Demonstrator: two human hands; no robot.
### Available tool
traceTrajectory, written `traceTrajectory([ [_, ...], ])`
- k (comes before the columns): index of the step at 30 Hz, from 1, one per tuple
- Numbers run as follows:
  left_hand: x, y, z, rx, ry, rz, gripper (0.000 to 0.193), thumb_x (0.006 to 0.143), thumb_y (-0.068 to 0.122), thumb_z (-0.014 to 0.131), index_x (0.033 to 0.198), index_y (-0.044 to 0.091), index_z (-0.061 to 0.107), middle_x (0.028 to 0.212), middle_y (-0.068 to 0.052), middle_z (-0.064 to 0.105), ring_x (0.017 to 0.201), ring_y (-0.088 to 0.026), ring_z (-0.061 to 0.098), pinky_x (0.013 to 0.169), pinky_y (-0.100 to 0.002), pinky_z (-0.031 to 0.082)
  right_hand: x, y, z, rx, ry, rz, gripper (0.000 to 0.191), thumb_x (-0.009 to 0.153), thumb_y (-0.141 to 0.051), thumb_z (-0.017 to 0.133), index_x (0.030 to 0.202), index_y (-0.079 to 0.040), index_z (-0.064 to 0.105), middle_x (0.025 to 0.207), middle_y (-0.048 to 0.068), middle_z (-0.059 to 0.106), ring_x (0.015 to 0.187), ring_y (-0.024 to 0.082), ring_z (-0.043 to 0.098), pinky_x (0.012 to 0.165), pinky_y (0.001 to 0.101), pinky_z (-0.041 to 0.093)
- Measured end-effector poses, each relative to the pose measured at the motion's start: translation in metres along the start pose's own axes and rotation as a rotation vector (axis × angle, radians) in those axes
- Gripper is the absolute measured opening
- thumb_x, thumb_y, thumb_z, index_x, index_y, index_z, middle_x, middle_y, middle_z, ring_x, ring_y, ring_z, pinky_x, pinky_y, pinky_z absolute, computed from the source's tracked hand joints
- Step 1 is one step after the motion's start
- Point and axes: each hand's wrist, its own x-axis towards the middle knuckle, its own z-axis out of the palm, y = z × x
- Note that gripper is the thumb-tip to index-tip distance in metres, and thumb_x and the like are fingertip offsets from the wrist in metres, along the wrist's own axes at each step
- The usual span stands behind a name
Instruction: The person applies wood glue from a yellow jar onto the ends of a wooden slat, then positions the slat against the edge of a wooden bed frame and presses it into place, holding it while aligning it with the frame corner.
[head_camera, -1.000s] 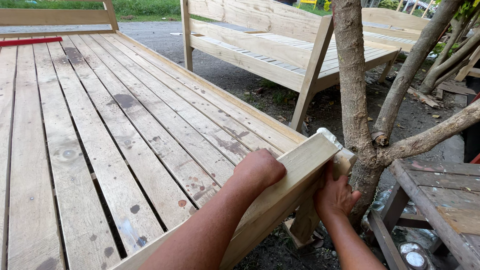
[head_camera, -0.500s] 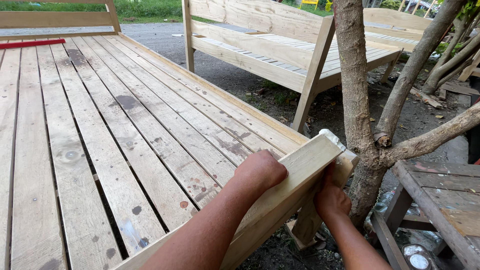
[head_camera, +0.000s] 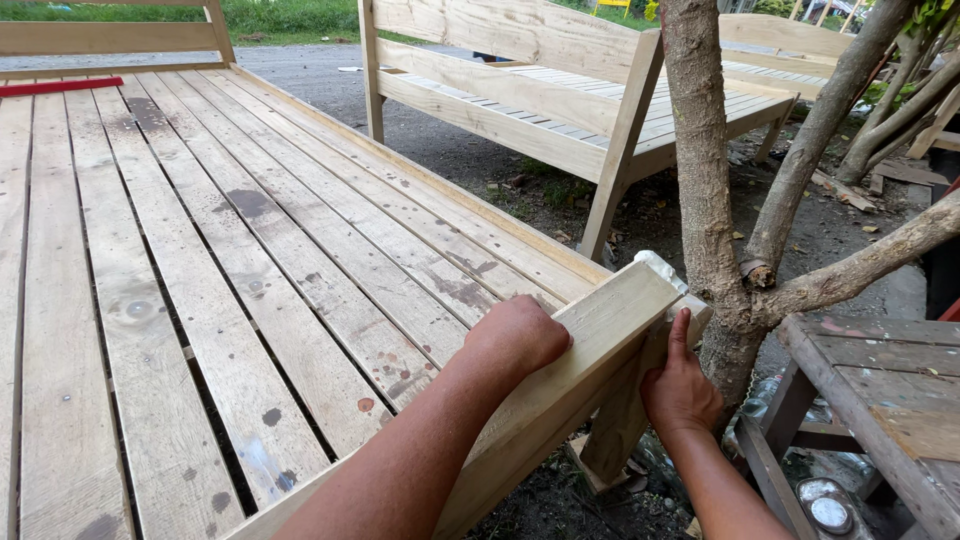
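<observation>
Soft, even daylight lit the scene, bright without harsh glare; it seemed overcast or shaded. The pale slatted wooden platform showed its grain and dark stains crisply. Shadows were faint, deepest under the pale end plank toward five o'clock. The grey forked tree trunk looked sharp. Straight boards bowed slightly near the frame edges.

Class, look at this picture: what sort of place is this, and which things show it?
Probably an outdoor woodworking yard. Unpainted slatted frames and a second one stand on bare ground beside a tree trunk. The left hand and right hand grip a frame's side rail.
</observation>
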Motion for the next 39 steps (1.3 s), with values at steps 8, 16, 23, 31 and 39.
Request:
traceTrajectory([
  [8, -0.003, 0.002, 0.000, 0.017, 0.001, 0.059, 0.041, 0.084, 0.027, 0.068, 0.112, -0.002, 0.076, 0.113, -0.021, 0.076, 0.104, -0.032, 0.075, 0.095, -0.041, 0.058, 0.006, -0.002, -0.011, -0.125, -0.173, 0.038, 0.115, 0.097, -0.028, 0.061, 0.161, -0.040, -0.034, 0.112, 0.016, 0.077, 0.098, 0.030, 0.076, 0.093, 0.0428, 0.056],
  [16, -0.008, -0.001, -0.002, -0.017, 0.008, 0.003, 0.047, 0.085, 0.028, 0.070, 0.121, -0.001, 0.068, 0.116, -0.021, 0.074, 0.108, -0.034, 0.073, 0.097, -0.042, 0.058, 0.008, -0.002, -0.009, -0.161, -0.162, 0.004, 0.111, 0.095, -0.026, 0.063, 0.164, -0.043, -0.022, 0.120, 0.014, 0.073, 0.101, 0.028, 0.076, 0.091, 0.0419, 0.058],
  [23, -0.010, -0.001, -0.004, -0.015, 0.008, 0.000, 0.046, 0.086, 0.030, 0.070, 0.121, -0.001, 0.071, 0.116, -0.021, 0.074, 0.107, -0.033, 0.073, 0.097, -0.042, 0.058, 0.001, -0.008, -0.003, -0.029, -0.011, -0.039, 0.077, 0.097, -0.025, 0.057, 0.161, -0.049, 0.021, 0.118, 0.009, 0.077, 0.098, 0.030, 0.076, 0.091, 0.0444, 0.058],
  [31, -0.009, 0.001, -0.007, -0.030, 0.013, 0.007, 0.039, 0.086, 0.030, 0.070, 0.114, 0.003, 0.076, 0.114, -0.017, 0.076, 0.105, -0.031, 0.074, 0.096, -0.043, 0.057, 0.014, -0.018, -0.018, 0.008, 0.073, 0.012, 0.081, 0.093, -0.029, 0.056, 0.166, -0.044, 0.025, 0.109, 0.015, 0.076, 0.089, 0.036, 0.075, 0.083, 0.0490, 0.057],
  [39, -0.004, 0.002, -0.004, -0.019, -0.001, 0.004, 0.041, 0.086, 0.031, 0.070, 0.116, 0.003, 0.075, 0.114, -0.017, 0.076, 0.106, -0.031, 0.074, 0.096, -0.043, 0.058, 0.016, -0.008, -0.006, -0.006, 0.070, -0.054, 0.087, 0.096, -0.028, 0.056, 0.166, -0.050, 0.011, 0.107, 0.013, 0.077, 0.092, 0.034, 0.075, 0.084, 0.0480, 0.057],
])
